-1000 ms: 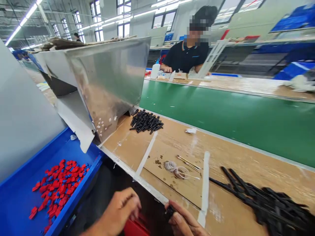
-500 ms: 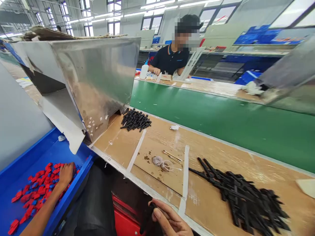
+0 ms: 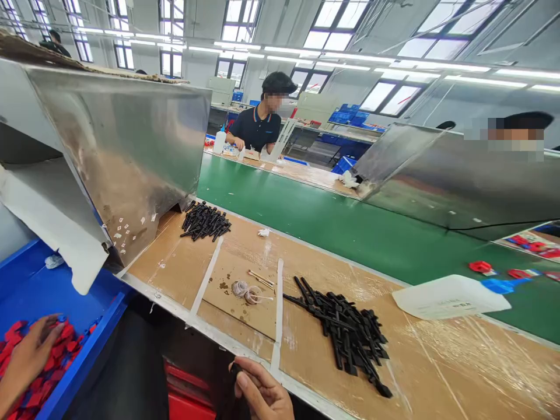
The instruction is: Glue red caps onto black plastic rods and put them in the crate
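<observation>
- Left hand [image 3: 30, 356] is spread on red pieces [image 3: 65, 335] in the blue bin [image 3: 83, 291] — whether one is gripped cannot be told.
- Black part [image 3: 235, 370] is pinched in the right hand [image 3: 262, 394], at the near edge of the bench [image 3: 184, 274].
- Picking is judged underway; one red piece must be singled out.

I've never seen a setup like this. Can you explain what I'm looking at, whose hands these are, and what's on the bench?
There is no machine: a camera on a person's head looks forward and down at their own two bare hands. The left hand rests among small red plastic pieces in a blue plastic bin; whether it grips one is unclear. The right hand pinches a small black plastic part. On the brown cardboard-covered bench lies a pile of black plastic strips. Beyond runs a green conveyor belt, with a co-worker in a dark shirt behind it.
</observation>
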A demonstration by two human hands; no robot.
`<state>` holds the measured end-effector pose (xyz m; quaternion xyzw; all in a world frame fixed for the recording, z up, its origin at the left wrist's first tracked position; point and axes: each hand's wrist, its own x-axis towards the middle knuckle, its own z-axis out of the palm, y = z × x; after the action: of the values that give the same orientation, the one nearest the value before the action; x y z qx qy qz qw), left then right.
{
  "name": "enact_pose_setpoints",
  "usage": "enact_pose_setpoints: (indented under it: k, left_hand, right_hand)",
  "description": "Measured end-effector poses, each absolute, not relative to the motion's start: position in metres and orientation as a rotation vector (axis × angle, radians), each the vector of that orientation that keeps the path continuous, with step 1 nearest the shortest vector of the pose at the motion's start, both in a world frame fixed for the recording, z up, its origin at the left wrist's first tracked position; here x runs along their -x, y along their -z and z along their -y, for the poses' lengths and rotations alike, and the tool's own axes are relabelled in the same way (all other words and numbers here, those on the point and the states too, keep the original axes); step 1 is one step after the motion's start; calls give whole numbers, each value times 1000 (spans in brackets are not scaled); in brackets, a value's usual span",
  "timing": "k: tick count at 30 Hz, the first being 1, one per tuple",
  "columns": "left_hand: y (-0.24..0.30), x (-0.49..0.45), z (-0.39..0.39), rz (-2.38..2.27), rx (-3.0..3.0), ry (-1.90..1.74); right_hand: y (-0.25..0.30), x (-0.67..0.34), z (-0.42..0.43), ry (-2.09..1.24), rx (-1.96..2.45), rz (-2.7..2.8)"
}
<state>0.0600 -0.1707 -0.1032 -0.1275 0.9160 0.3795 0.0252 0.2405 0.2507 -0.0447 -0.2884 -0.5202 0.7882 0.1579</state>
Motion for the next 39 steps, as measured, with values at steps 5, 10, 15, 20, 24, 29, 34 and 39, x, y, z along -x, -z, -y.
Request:
enact_pose_setpoints:
  k: [5,10,15,20,24,29,34,39]
  left_hand:
    - [24,-103,66,-2288,462,-1966]
    - [3,-122,-38,-1598,-32,-2061]
    - [5,-134,-83,-1169,-112,-2000]
    - [11,-144,-108,-1261,-220,-1932]
    - [16,-144,-121,-1657,-366,-1802]
    - [16,-143,-127,-1731,-412,-1690]
    - [11,-140,-129,-1858,-583,-1609]
    - [9,-137,-131,-1894,-680,-1560]
  right_hand:
    - [41,-238,-253,-2369,865,1454]
    - [37,-234,-250,-2376,892,1469]
    - [33,-241,-257,-2247,923,1445]
    - [34,-246,-267,-2187,919,1443]
    - [23,-246,-265,-2124,868,1518]
    - [7,-242,-258,-2026,758,1653]
    - [9,-242,-254,-1894,723,1760]
    - [14,-240,-255,-1980,783,1689]
